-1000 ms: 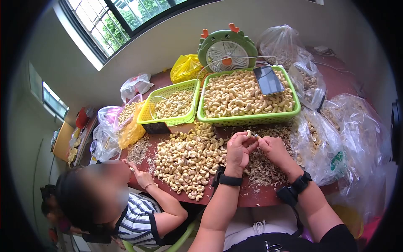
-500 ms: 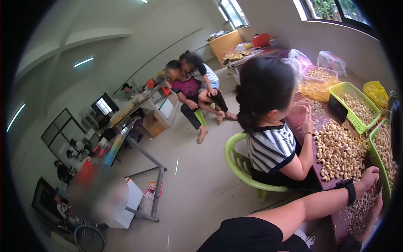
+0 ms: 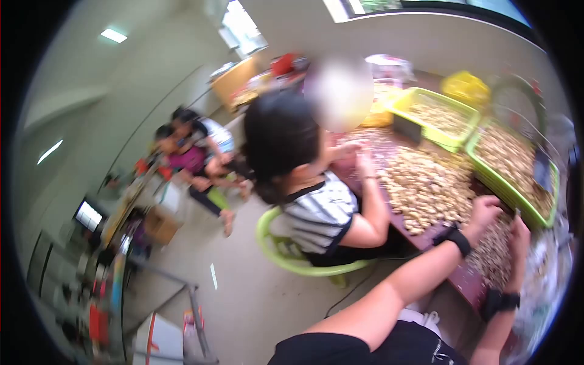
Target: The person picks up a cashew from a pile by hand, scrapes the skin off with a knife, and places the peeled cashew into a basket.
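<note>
My left hand [image 3: 485, 213], a black band on its wrist, is over the table with its fingers closed; anything inside them is hidden. Just to its right is my right hand [image 3: 519, 237], also closed, with a small dark tip showing at its fingers that I cannot make out. Beneath and between both hands lies a heap of shell bits [image 3: 491, 250]. A large pile of cashews [image 3: 423, 191] spreads on the reddish table to the left of my left hand. Beyond my hands stands a green basket [image 3: 510, 193] filled with nuts.
A co-worker in a striped shirt [image 3: 322, 213] sits on a green chair [image 3: 266, 234] to my left, hands over the table. Another green basket [image 3: 453, 143] of nuts, a dark phone-like slab [image 3: 408, 129] and a yellow bag [image 3: 467, 89] stand farther back. Plastic bags lie at right.
My view has swung to the right, so the table and baskets sit farther left in it. Both my hands remain close together over the shell bits, and more of my right forearm shows.
</note>
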The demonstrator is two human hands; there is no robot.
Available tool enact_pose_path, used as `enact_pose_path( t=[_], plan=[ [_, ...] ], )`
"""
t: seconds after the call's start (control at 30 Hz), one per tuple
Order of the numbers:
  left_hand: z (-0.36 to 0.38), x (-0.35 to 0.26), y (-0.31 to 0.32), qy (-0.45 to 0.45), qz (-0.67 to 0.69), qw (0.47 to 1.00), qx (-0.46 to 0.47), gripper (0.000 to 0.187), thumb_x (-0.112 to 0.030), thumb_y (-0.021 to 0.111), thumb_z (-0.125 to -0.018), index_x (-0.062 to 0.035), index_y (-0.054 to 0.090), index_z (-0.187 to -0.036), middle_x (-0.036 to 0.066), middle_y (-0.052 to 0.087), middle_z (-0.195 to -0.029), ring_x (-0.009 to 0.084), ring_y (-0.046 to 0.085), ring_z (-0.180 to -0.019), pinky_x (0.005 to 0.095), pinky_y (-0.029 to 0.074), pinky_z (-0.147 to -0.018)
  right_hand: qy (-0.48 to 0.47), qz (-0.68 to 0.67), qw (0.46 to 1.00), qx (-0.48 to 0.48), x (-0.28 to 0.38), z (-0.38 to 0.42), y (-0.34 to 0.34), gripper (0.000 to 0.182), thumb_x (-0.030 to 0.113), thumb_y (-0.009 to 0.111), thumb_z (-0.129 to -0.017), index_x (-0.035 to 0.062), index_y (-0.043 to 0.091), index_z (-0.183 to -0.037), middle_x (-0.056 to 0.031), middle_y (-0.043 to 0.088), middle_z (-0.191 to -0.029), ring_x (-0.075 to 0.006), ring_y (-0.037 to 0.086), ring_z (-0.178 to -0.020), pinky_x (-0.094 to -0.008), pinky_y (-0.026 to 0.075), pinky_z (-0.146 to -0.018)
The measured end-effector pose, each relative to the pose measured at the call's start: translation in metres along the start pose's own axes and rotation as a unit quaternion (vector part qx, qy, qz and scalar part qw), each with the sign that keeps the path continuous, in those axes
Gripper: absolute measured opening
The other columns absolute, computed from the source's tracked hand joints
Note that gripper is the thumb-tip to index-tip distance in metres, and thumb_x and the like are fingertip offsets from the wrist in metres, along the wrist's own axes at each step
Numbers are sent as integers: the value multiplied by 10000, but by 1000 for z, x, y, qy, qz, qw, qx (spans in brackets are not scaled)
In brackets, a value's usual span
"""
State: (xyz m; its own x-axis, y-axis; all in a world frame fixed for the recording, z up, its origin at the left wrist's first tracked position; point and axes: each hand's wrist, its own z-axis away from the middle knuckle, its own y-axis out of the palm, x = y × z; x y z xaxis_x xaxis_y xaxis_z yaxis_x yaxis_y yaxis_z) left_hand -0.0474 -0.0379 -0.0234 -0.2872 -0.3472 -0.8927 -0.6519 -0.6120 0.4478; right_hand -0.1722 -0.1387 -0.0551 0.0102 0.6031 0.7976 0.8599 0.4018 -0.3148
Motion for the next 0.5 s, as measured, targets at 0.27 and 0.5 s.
enact_pose_path(
  t=[0.27,0.5],
  plan=[
    [-2,1,6,-17,-12,999,40,124,41,583,-716,22,502,-808,86,558,-758,171,595,-661,268,526,-607,216,-16,976,23,62,8,-9,386,322,450,-853,33,510,-604,-2,465,-493,-81,448,-452,-244,359,-441],
    [6,-1,9,80,-140,984,78,189,29,576,-741,27,555,-929,56,584,-820,109,562,-747,214,474,-667,228,11,973,41,61,8,-8,386,312,460,-843,-6,510,-629,-54,460,-490,-118,429,-455,-285,365,-456]
  ],
)
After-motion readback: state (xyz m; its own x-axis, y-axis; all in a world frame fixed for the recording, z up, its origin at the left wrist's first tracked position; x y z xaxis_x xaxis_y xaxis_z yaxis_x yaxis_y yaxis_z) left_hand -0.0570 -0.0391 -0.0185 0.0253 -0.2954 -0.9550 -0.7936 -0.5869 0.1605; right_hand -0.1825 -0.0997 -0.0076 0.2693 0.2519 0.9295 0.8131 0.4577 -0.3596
